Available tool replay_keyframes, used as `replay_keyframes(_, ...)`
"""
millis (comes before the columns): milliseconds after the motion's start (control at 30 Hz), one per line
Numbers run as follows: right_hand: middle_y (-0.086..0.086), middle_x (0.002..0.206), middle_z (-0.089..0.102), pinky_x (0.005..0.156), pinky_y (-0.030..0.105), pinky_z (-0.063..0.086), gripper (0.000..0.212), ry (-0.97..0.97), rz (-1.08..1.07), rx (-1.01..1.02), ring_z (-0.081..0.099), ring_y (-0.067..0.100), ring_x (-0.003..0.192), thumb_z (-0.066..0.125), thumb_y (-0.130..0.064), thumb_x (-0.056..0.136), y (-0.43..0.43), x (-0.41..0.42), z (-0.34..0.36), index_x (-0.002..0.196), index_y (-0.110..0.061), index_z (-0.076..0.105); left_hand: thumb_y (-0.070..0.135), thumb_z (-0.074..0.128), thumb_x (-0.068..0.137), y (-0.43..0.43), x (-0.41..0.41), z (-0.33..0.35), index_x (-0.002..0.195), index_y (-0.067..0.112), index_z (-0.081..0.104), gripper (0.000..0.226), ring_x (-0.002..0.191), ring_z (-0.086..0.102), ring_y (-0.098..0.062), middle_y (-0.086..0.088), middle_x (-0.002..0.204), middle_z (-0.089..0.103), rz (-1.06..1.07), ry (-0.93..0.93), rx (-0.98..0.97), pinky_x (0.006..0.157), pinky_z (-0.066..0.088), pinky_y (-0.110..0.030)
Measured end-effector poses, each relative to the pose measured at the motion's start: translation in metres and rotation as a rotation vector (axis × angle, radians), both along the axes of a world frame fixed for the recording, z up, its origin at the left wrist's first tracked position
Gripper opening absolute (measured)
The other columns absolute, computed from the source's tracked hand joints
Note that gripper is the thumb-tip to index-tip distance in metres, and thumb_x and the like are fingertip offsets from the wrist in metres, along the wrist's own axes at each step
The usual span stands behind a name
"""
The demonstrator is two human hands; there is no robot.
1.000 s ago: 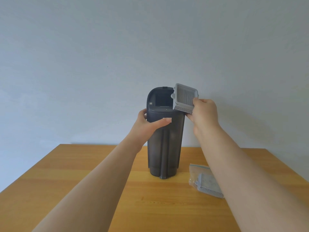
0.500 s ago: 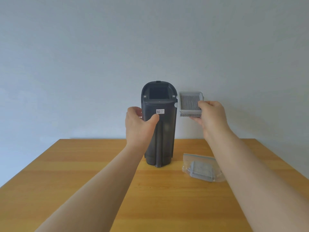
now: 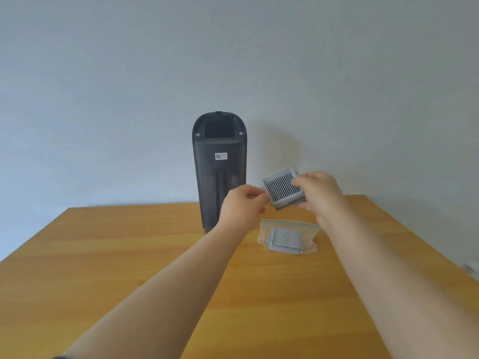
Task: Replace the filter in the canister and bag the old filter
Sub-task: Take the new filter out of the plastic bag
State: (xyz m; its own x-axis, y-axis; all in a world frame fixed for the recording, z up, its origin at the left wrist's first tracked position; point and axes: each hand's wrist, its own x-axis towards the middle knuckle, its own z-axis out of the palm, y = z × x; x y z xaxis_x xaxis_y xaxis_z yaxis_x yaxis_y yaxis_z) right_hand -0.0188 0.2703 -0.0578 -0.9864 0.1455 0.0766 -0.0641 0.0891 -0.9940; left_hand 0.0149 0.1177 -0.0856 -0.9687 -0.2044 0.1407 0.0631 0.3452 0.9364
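Note:
A tall dark grey canister (image 3: 219, 167) stands upright on the wooden table (image 3: 129, 255), its square slot at the top open and bare. Just right of it, above the table, both hands hold a grey pleated filter (image 3: 281, 189). My right hand (image 3: 320, 195) grips its right side; my left hand (image 3: 243, 206) pinches its left corner tab. Below them lies a clear zip bag (image 3: 308, 229) with a second grey filter (image 3: 285, 242) inside.
A plain pale wall rises behind the table's far edge. The table's right edge runs diagonally near my right forearm. A small dark object (image 3: 467, 268) shows past that edge.
My left hand has let go of the canister and taken the filter's left corner. The filter came down from beside the canister's top to just above the bag.

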Motion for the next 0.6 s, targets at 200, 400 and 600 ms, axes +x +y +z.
replay_keyframes(200,0.020,0.092,0.073,0.081,0.054,0.058,0.018,-0.043,-0.116,0.361,0.071,0.036,0.084,0.068,-0.017,0.089,0.032,-0.001,-0.031,0.073,-0.014,0.061,0.018,0.064,0.094,0.027,-0.008,-0.024,0.112,0.015,0.073,0.021,0.080,0.071,-0.012,0.002,0.096,0.076,-0.065,-0.053,-0.037,0.086,0.061,-0.042)
replay_keyframes(400,0.013,0.072,0.066,0.072,0.056,0.060,0.015,-0.154,-0.176,0.517,0.072,0.037,0.065,0.059,-0.015,0.093,0.067,-0.015,-0.060,0.085,-0.004,0.064,0.022,0.056,0.097,0.036,-0.019,-0.051,0.132,0.020,0.061,0.035,0.104,0.064,-0.018,0.002,0.130,0.063,-0.067,-0.104,-0.400,0.081,0.056,-0.032)
replay_keyframes(600,0.017,0.093,0.068,0.060,0.046,0.063,0.021,-0.303,-0.236,0.605,0.069,0.031,0.057,0.051,-0.006,0.092,0.094,-0.024,-0.081,0.109,0.002,0.060,0.030,0.056,0.096,0.031,-0.030,-0.073,0.150,0.025,0.040,0.057,0.107,0.062,-0.028,-0.008,0.145,0.043,-0.002,-0.204,-0.499,0.072,0.056,-0.033)
